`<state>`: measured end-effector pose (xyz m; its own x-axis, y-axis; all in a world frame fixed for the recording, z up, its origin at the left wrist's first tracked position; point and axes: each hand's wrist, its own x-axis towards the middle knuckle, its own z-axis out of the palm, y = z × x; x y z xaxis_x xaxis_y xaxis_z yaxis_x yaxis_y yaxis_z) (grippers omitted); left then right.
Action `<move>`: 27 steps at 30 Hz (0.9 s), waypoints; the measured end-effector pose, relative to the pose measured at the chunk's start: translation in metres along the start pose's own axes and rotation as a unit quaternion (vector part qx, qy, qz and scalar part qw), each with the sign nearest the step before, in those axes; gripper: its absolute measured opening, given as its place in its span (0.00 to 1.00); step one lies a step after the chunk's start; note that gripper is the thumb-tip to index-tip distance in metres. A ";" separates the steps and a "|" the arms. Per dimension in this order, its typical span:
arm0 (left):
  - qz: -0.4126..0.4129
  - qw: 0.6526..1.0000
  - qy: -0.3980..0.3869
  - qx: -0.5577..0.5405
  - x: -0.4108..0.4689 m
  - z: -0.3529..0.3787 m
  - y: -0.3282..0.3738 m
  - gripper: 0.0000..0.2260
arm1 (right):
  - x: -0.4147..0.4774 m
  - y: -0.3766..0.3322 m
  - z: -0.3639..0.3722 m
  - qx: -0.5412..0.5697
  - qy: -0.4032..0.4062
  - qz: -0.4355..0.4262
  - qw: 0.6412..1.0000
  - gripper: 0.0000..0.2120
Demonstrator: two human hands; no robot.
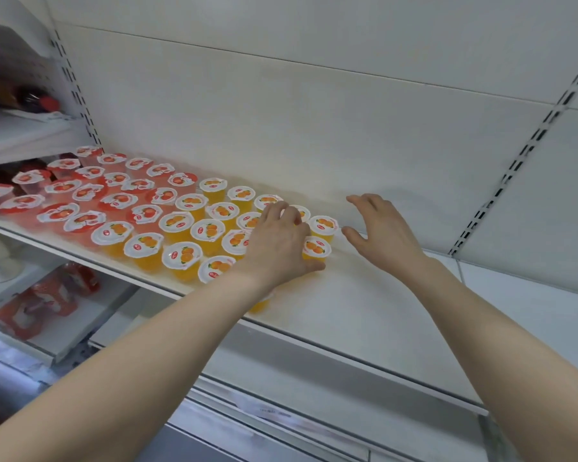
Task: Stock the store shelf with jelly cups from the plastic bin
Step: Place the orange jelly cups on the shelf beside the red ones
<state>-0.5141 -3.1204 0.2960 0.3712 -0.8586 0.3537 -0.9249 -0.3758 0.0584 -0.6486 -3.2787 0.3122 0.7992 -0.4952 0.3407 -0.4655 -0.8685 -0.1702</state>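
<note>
Shelf: a white store shelf (364, 305) runs from lower right up to the left, with a pale back panel (314, 128) behind it.
Red jelly cups (84, 221): they fill the left end of the shelf in packed rows, lids up.
Orange jelly cups (182, 256): they stand just right of the red ones, in rows from the back panel to the front edge, touching or nearly touching each other.
Left hand (277, 245): it lies palm down on the right end of the orange block, fingers bent over the lids and thumb stretched along the shelf at the foot of the end cup (316, 250). I cannot tell whether it grips a cup or only rests on them.
Right hand (381, 228): spread and holding nothing, fingers apart, over the bare shelf just right of the last cups, near the back panel.
Bare part: the shelf right of the hands holds no cups.
Slotted upright (528, 148): it stands at the far right.
Below left: red packets (47, 301) lie on a lower shelf, blurred.
Above left: dark bottles (30, 98) lie on a higher shelf, also blurred.
</note>
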 end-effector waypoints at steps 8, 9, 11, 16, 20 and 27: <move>-0.007 1.000 -0.021 0.007 0.002 0.000 0.000 0.32 | 0.002 -0.006 -0.006 -0.004 0.016 -0.006 1.000 0.25; -0.008 1.000 -0.025 0.009 0.002 0.000 -0.001 0.32 | 0.002 -0.007 -0.007 -0.007 0.016 -0.007 1.000 0.25; -0.006 0.999 -0.035 0.009 0.001 -0.001 -0.002 0.32 | 0.002 -0.010 -0.010 -0.011 0.015 -0.006 1.000 0.25; -0.006 0.999 -0.014 -0.031 -0.006 -0.011 -0.008 0.31 | 0.002 -0.022 -0.019 -0.036 0.015 -0.025 0.999 0.25; -0.009 0.999 0.030 -0.030 -0.014 -0.031 -0.029 0.26 | 0.004 -0.042 -0.026 -0.057 0.016 -0.049 0.997 0.25; -0.035 0.997 0.071 0.003 -0.053 -0.075 -0.102 0.21 | 0.014 -0.115 -0.027 -0.076 0.027 -0.111 0.991 0.25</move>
<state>-0.4451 -3.0104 0.3416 0.4191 -0.7724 0.4772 -0.8964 -0.4354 0.0825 -0.5939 -3.1851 0.3613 0.8688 -0.2876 0.4032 -0.3365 -0.9401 0.0545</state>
